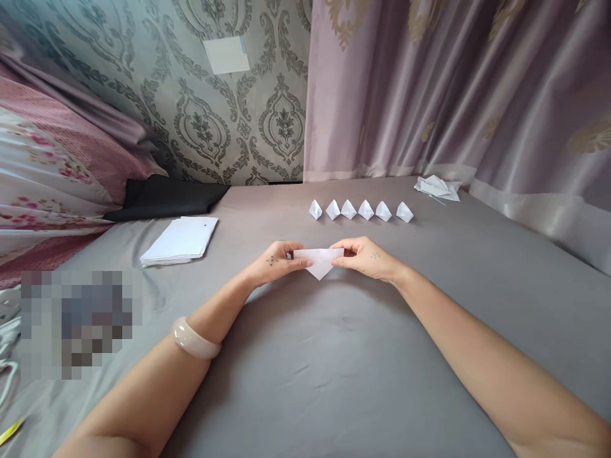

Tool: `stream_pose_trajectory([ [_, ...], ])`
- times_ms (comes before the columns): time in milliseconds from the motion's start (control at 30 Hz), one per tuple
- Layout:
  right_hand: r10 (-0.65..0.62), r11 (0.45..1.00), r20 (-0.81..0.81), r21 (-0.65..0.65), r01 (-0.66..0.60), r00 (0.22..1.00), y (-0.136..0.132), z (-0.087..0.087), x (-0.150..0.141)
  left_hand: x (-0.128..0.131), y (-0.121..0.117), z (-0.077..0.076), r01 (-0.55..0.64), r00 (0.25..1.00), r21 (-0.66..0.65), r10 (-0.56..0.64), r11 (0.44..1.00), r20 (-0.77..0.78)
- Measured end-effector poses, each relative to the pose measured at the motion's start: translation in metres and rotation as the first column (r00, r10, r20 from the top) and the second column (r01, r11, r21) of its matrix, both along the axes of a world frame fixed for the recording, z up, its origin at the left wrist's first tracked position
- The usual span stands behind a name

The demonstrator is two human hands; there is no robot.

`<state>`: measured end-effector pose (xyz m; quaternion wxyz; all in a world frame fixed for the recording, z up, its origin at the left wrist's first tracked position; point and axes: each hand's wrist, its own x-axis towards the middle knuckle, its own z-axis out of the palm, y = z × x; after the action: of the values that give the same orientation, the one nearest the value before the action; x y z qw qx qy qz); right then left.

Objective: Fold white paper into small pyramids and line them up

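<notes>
A white sheet of paper folded to a triangle (319, 262) is held above the grey cloth, its straight edge on top and its point hanging down. My left hand (279, 262) pinches its left corner between thumb and fingers. At the opposite corner my right hand (370, 257) grips it the same way, thumb in front. The fingertips behind the paper are hidden. Beyond my hands, several small folded white paper shapes (366, 210) stand in a row on the cloth.
Left of my hands lies a stack of white paper (181, 240), with a black cloth (167, 196) behind it. Loose white paper pieces (438, 187) lie at the far right by the curtain (382, 95). A white cable (9, 375) and a yellow object (10, 432) are at the left edge.
</notes>
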<state>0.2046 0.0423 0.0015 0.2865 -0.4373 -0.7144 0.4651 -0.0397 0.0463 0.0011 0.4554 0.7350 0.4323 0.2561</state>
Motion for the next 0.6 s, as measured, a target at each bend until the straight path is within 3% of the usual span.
stream_pose_trajectory([
  [100, -0.054, 0.991, 0.06, 0.13, 0.046, 0.997, -0.003, 0.003, -0.002, 0.002, -0.001, 0.0, 0.001, 0.999, 0.211, 0.01, 0.977, -0.053],
  [167, -0.111, 0.955, 0.125, 0.289, 0.071, 0.986, -0.006, 0.003, -0.005, 0.006, -0.002, -0.001, 0.003, 0.991, 0.407, 0.05, 0.914, -0.12],
  [233, -0.175, 0.871, 0.203, 0.488, 0.056, 0.963, -0.01, 0.002, -0.009, 0.009, -0.005, -0.001, 0.041, 0.965, 0.582, 0.119, 0.812, -0.235],
  [300, -0.25, 0.749, 0.302, 0.663, -0.014, 0.92, -0.013, 0.001, -0.012, 0.011, -0.008, -0.001, 0.114, 0.922, 0.708, 0.192, 0.697, -0.337],
  [367, -0.316, 0.636, 0.406, 0.762, -0.126, 0.858, -0.016, 0.001, -0.013, 0.01, -0.011, 0.001, 0.21, 0.879, 0.777, 0.233, 0.593, -0.416],
  [433, -0.364, 0.559, 0.482, 0.797, -0.226, 0.797, -0.019, 0.0, -0.013, 0.009, -0.013, 0.002, 0.29, 0.834, 0.808, 0.279, 0.513, -0.476],
  [600, -0.412, 0.478, 0.593, 0.787, -0.39, 0.692, -0.024, -0.008, -0.009, 0.012, -0.014, -0.002, 0.435, 0.732, 0.802, 0.358, 0.41, -0.58],
])
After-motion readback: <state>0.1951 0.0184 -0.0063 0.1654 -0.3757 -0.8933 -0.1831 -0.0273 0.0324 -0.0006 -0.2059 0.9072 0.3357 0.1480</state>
